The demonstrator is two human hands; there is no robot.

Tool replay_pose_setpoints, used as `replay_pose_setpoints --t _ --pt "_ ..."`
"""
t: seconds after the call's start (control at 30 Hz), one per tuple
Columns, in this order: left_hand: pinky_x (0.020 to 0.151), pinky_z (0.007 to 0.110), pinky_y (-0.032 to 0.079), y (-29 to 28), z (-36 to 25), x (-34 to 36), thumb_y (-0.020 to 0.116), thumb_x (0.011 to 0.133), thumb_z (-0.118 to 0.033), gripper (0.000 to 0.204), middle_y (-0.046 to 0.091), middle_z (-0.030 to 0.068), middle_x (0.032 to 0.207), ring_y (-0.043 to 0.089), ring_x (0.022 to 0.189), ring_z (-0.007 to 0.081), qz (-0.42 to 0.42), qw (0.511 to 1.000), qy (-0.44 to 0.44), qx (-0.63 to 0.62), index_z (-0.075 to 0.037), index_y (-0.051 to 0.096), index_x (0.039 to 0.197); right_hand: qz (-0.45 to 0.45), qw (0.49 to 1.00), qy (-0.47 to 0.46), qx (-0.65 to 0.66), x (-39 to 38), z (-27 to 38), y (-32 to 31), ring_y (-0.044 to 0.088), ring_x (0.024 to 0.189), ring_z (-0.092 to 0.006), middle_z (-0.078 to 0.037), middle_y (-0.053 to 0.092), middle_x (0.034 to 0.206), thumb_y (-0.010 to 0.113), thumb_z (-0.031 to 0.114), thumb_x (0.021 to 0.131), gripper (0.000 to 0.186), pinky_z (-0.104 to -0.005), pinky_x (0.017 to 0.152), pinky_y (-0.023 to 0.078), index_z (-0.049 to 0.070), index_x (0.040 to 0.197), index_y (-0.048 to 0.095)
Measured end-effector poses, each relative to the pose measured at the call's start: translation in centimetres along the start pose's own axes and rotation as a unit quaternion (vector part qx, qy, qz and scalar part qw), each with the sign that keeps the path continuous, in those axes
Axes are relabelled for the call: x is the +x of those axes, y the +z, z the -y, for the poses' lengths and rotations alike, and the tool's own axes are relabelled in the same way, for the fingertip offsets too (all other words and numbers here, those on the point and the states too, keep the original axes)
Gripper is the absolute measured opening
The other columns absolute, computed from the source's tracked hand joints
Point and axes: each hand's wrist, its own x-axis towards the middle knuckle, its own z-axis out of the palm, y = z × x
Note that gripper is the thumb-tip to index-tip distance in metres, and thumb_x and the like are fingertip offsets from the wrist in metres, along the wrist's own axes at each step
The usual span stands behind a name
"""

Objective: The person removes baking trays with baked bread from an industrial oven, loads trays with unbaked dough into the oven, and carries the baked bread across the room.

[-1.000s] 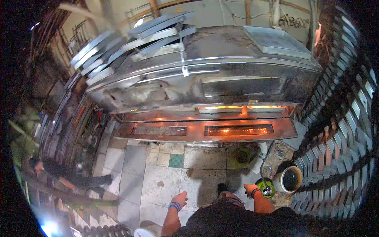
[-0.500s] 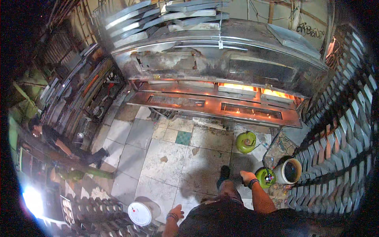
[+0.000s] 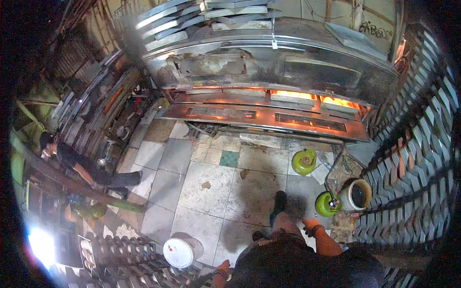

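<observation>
**Bare hands low at the person's sides, before a large oven with flames showing**

The right hand hangs beside the person's leg, near a squat green metal gas cylinder but apart from it. No held thing shows in this hand; blur makes it impossible to tell how far its fingers are curled. The left hand is at the lower edge, nearest to a white round bucket with a white lid, with a gap between them. Nothing can be seen in its grasp, and whether it is clenched or loose cannot be told.

The green cylinder stands upright on the pale tiled floor, just beside an open white bucket with dark contents. A dark hose runs up from the cylinder's top. A second green gas cylinder stands farther forward, closer to the oven.

The long, stained metal oven spans the far side, its lowered door panel lit orange and its flames visible through the slot. Grey metal trays are piled on top. Dark racks of metal pans line the right side; at the left is a co-worker in dark clothing.
</observation>
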Motion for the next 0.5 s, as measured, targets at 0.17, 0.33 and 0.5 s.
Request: replay_pose_setpoints --t 0.17,0.33,0.5 --pt "0.077 0.046 0.052 -5.8 -8.6 3.2 0.053 0.095 -0.037 0.048 0.066 0.0203 0.119 0.067 0.1 0.0355 -0.015 0.831 -0.256 -0.493 -0.004 0.053 0.13 -0.073 0.987 0.031 0.142 1.6 3.4 -2.3 0.063 0.064 -0.0216 -0.008 0.067 0.085 0.053 0.049 0.092 0.049 -0.0394 0.055 0.051 0.003 0.103 0.067" --pt "0.062 0.042 0.049 -13.5 -15.1 7.6 0.045 0.097 -0.047 0.055 0.065 0.0193 0.128 0.067 0.085 0.0297 0.021 0.929 -0.127 -0.346 -0.008 0.051 0.135 -0.058 0.996 -0.013 0.068 4.0 5.3 -4.5 0.062 0.065 -0.021 -0.009 0.067 0.088 0.052 0.052 0.092 0.053 -0.0402 0.056 0.05 0.004 0.109 0.066" --pt "0.066 0.043 0.051 -17.8 -21.9 12.6 0.043 0.098 -0.05 0.053 0.068 0.0166 0.125 0.069 0.088 0.0299 0.05 0.895 -0.184 -0.404 -0.011 0.051 0.134 -0.027 0.99 0.04 0.136 8.7 0.0 -6.1 0.064 0.069 -0.0289 -0.013 0.067 0.092 0.053 0.047 0.092 0.052 -0.0465 0.06 0.052 0.002 0.116 0.06"
